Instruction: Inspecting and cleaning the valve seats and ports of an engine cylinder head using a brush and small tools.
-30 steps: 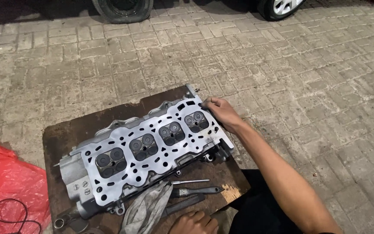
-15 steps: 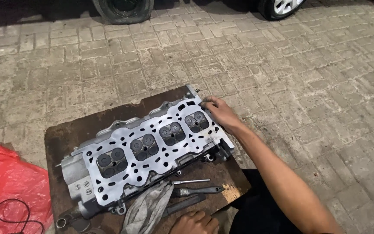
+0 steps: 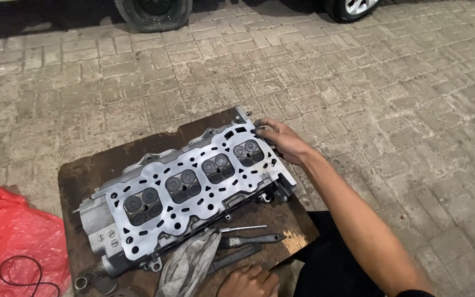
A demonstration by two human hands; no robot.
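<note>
At the far left a red plastic bag [image 3: 12, 242] is lying crumpled on the paving, with a loop of black cord [image 3: 23, 272] resting on it. Next to it a dark wooden board [image 3: 116, 159] is sitting on the brick paving [image 3: 358, 99] and carrying the cylinder head [image 3: 188, 190], a long grey metal casting lying with its flat face, showing four round chambers, turned upward. Its long axis is running from the lower left, near the bag, up to the upper right, so the far end is pointing toward the right hand's fingers. A grey rag [image 3: 188, 264] is draped against the head's near edge, and beside it a screwdriver [image 3: 248, 240] and a thin metal rod [image 3: 243, 228] are lying on the board, just above the left hand.

The left hand [image 3: 248, 281] is resting at the bottom edge of the view, below the tools; whether its fingers are gripping anything cannot be told. Further right, the right hand [image 3: 281, 140] is reaching across, its fingers [image 3: 262, 129] spread and curling over the head's upper right corner, touching the metal edge there. The head is lying to the left of and below those fingertips. Two car tyres [image 3: 152, 11] are showing at the top.
</note>
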